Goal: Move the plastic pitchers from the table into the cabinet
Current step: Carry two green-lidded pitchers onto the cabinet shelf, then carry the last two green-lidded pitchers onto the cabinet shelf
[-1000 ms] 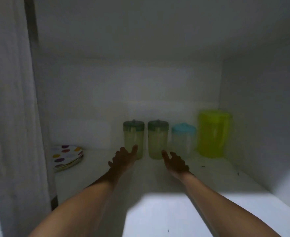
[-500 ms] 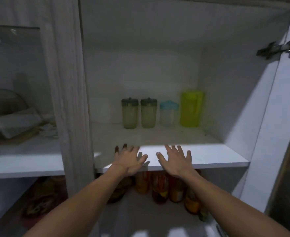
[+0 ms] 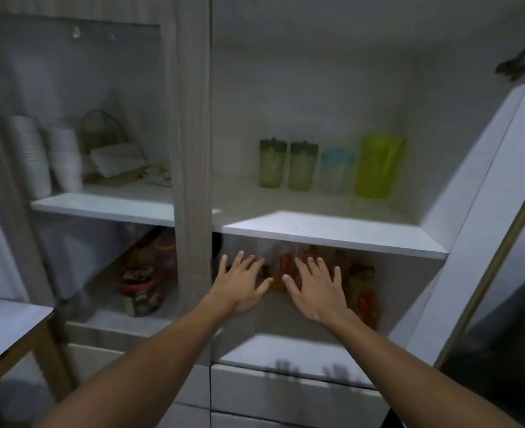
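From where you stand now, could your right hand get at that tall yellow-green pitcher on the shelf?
Probably yes. The right hand is open and empty, below the shelf. The cabinet door stands open, and nothing sits in front of the yellow-green pitcher; the blue-lidded pitcher stands only beside it.

Setting: home kitchen, storage corner. Evidence: white cabinet [image 3: 332, 236] at frame centre held lidded plastic pitchers [image 3: 332, 168] on its upper shelf; jars of preserved food [image 3: 139, 291] stood on the shelf below; stacked white cups [image 3: 48, 156] at upper left; drawers [image 3: 285, 393] at lower centre.
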